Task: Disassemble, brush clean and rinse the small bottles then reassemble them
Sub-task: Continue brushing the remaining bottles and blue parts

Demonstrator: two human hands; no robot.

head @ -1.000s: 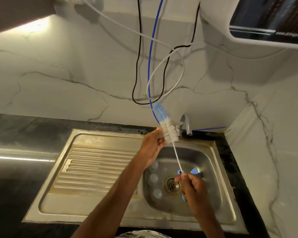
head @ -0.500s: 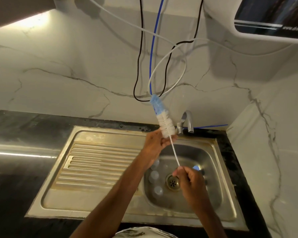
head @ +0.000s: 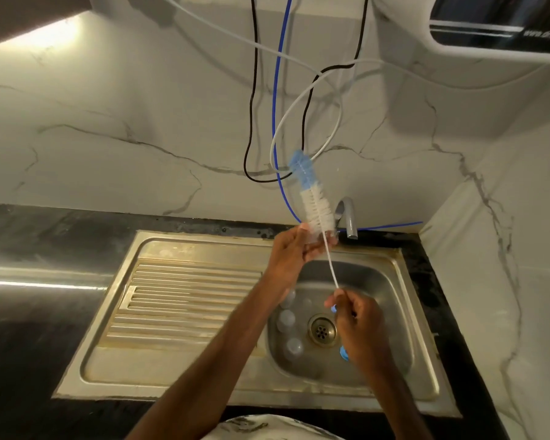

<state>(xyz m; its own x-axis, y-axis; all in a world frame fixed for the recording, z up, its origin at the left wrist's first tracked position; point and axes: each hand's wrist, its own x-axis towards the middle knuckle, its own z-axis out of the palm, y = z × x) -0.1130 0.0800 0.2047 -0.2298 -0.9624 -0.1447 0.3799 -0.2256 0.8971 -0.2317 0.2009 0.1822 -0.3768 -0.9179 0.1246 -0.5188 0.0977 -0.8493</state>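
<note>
A bottle brush (head: pixel 315 204) with white bristles and a blue tip points up toward the wall above the sink. My left hand (head: pixel 294 250) curls its fingers round the lower end of the bristles; whether a clear bottle part sits inside that grip I cannot tell. My right hand (head: pixel 354 322) pinches the lower end of the brush's thin white stem over the basin, and blue bits of the handle show at its edges. Several small clear bottles (head: pixel 286 319) lie in the sink basin (head: pixel 385 290), left of the drain (head: pixel 322 330).
A grey tap (head: pixel 348 217) stands just right of the brush head. The ribbed drainboard (head: pixel 185 300) lies to the left, with dark countertop (head: pixel 29 249) around it. Black, blue and white cables (head: pixel 278 122) hang down the marble wall behind the brush. A white appliance (head: pixel 458 42) is mounted top right.
The brush has slid upward through my left hand, so more of the bristles now stand above it. My right hand has risen a little with the stem.
</note>
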